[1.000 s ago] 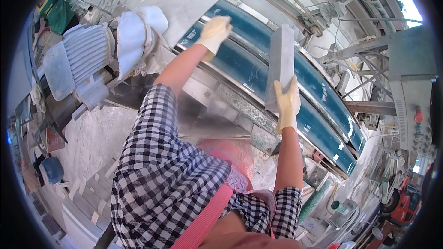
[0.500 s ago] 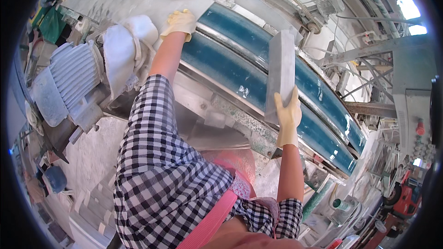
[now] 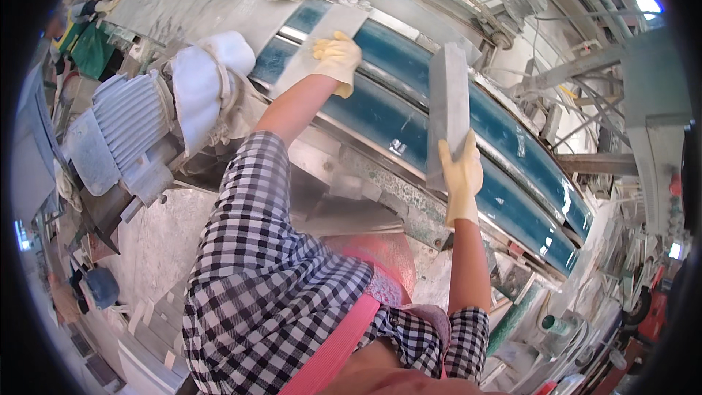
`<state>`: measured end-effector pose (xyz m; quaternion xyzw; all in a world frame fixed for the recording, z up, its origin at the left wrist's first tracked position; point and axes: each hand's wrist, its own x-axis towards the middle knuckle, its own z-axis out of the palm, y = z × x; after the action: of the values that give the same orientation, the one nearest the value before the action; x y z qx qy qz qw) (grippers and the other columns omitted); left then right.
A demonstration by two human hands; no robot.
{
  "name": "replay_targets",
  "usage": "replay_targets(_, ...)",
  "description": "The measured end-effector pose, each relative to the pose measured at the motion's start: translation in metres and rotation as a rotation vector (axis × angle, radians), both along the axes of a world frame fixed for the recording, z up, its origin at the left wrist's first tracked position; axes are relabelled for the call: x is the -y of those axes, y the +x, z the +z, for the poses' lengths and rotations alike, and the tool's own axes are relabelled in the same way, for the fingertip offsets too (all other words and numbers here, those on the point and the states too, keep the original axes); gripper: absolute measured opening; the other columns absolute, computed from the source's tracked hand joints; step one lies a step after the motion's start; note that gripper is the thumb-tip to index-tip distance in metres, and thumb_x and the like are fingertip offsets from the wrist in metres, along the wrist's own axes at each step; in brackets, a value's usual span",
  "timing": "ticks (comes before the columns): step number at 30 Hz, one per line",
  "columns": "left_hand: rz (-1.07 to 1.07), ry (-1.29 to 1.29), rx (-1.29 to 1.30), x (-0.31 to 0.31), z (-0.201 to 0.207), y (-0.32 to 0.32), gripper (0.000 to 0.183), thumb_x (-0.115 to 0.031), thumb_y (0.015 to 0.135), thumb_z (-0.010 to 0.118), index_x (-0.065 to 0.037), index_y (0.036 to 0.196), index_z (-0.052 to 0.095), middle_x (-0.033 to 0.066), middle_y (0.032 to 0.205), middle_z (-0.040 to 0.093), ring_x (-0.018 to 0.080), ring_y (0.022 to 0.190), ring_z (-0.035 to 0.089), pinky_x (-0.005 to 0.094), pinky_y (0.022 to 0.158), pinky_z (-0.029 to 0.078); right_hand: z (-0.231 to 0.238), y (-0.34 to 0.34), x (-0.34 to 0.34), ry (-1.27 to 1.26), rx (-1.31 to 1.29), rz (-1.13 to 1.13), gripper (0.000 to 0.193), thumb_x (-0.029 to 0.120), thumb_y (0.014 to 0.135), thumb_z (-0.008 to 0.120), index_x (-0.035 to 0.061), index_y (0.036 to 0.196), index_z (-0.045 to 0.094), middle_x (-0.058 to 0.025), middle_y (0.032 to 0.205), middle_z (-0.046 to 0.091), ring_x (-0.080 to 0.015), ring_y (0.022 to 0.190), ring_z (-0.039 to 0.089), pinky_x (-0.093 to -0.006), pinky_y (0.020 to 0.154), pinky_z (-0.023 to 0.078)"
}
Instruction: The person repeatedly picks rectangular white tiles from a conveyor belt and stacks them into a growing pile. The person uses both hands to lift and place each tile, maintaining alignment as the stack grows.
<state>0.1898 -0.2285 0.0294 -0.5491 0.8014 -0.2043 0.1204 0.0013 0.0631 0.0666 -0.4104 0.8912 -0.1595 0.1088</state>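
Note:
Two blue belts (image 3: pixel 387 121) run slantwise from upper left to lower right in front of me. Across their left part lies a flat grey stone strip (image 3: pixel 316 42). My left hand (image 3: pixel 338 62), in a pale yellow glove, is closed over the strip's right edge with its fingers curled. Farther right, a thicker grey stone block (image 3: pixel 448 95) lies across the belts. My right hand (image 3: pixel 461 179), gloved alike, grips the near end of this block, thumb on its left and fingers along its right side. Whether the block is one piece or several stacked, I cannot tell.
A ribbed grey motor (image 3: pixel 121 135) and a white cloth-wrapped part (image 3: pixel 208 77) stand left of the belts. Beyond the strip is a grey slab surface (image 3: pixel 197 7). Metal framework (image 3: pixel 585 77) rises at the right. Another person (image 3: pixel 88 40) is at the far left.
My left hand has moved right along the belts, bringing the grey strip with it; blue belt now shows between strip and slab surface. My right hand stays on the block.

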Motion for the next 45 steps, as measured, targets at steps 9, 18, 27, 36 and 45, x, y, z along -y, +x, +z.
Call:
replay_targets(9, -0.163, 0.928, -1.215, -0.028, 0.059, -0.045, 0.031, -0.016, 0.083, 0.058, 0.011, 0.098, 0.064, 0.0191, 0.083, 0.067, 0.0268, 0.071, 0.066, 0.0400, 0.066, 0.054, -0.011, -0.024, 0.026, -0.076, 0.096, 0.038, 0.085, 0.059, 0.088, 0.060, 0.0029, 0.147, 0.037, -0.0235, 0.120, 0.065, -0.0388, 0.110, 0.064, -0.0481, 0.089, 0.052)
replay_targets(18, -0.117, 1.257, -1.528, -0.077, 0.018, -0.101, 0.039, -0.012, 0.092, 0.051, 0.009, 0.125, 0.055, 0.0219, 0.116, 0.066, 0.0313, 0.096, 0.071, 0.0410, 0.087, 0.057, 0.016, -0.025, 0.035, -0.101, 0.224, 0.095, 0.101, 0.066, 0.080, 0.067, -0.0037, 0.146, 0.035, -0.0261, 0.122, 0.065, -0.0397, 0.112, 0.064, -0.0468, 0.091, 0.052)
replay_targets(27, -1.219, -0.072, -0.247, -0.031, 0.031, -0.171, 0.055, -0.006, 0.087, 0.057, -0.017, 0.141, 0.052, 0.0106, 0.146, 0.052, 0.0290, 0.136, 0.049, 0.0423, 0.114, 0.037, 0.031, -0.010, 0.046, 0.250, 0.139, -0.068, 0.099, 0.029, 0.077, 0.081, 0.0023, 0.150, 0.021, -0.0174, 0.123, 0.063, -0.0342, 0.114, 0.065, -0.0449, 0.090, 0.056)
replay_targets(36, -1.053, 0.490, 0.039, -0.062, 0.094, -0.136, 0.035, -0.027, 0.062, 0.084, -0.005, 0.087, 0.072, 0.0154, 0.087, 0.070, 0.0345, 0.094, 0.068, 0.0459, 0.120, 0.027, 0.041, -0.049, 0.014, 0.202, 0.100, 0.344, 0.083, 0.026, 0.077, 0.073, 0.0137, 0.150, 0.035, -0.0209, 0.126, 0.061, -0.0385, 0.115, 0.061, -0.0475, 0.094, 0.053)
replay_targets(45, -0.876, 0.623, -0.469, -0.082, 0.075, -0.048, 0.100, -0.041, 0.064, 0.086, -0.007, 0.148, 0.044, 0.0175, 0.127, 0.065, 0.0378, 0.125, 0.057, 0.0453, 0.121, 0.025, 0.010, -0.103, -0.003, -0.237, -0.178, 0.747, 0.101, 0.024, 0.065, 0.087, 0.0125, 0.151, 0.036, -0.0208, 0.140, 0.055, -0.0399, 0.128, 0.052, -0.0427, 0.107, 0.044)
